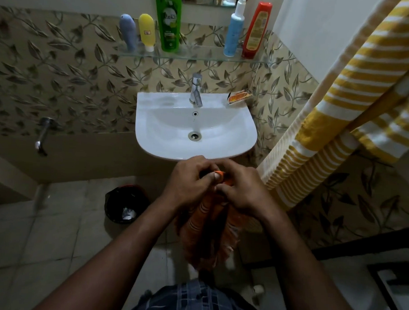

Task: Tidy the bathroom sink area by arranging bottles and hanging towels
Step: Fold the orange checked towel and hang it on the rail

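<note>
Orange towel below the sink, gripped at its top by left hand and right hand.

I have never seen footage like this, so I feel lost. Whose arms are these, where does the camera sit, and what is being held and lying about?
No machine here: a person wears one wide-angle camera on the head, looking down at their own arms. The left hand and right hand grip the top of an orange towel, which hangs down in front of the sink. Above the tap, a glass shelf carries five bottles. A yellow striped towel hangs at right, an orange packet lies on the sink's rim, and a black bin stands on the floor.
</note>
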